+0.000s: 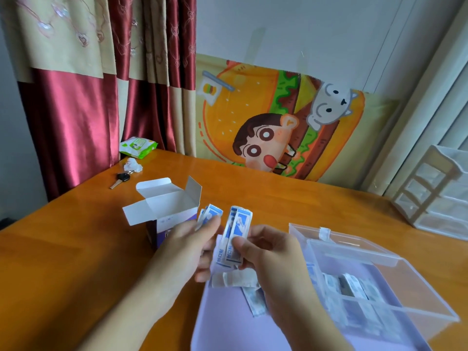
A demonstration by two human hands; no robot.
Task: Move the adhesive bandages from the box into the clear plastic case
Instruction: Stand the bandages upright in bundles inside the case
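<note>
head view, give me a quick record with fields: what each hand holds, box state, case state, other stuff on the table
left hand: left hand pinches a few wrapped bandages
right hand: right hand holds a bandage stack
box: cardboard box upright, flaps open
case: clear plastic case open, bandages already inside
loose: more bandages on the purple sheet
other: key, green wipes pack, drawer organizer

Glossy wood table [76,249]; clear plastic case [379,264]; white card box [164,206]; satin-sheen cloth curtain [76,117].
</note>
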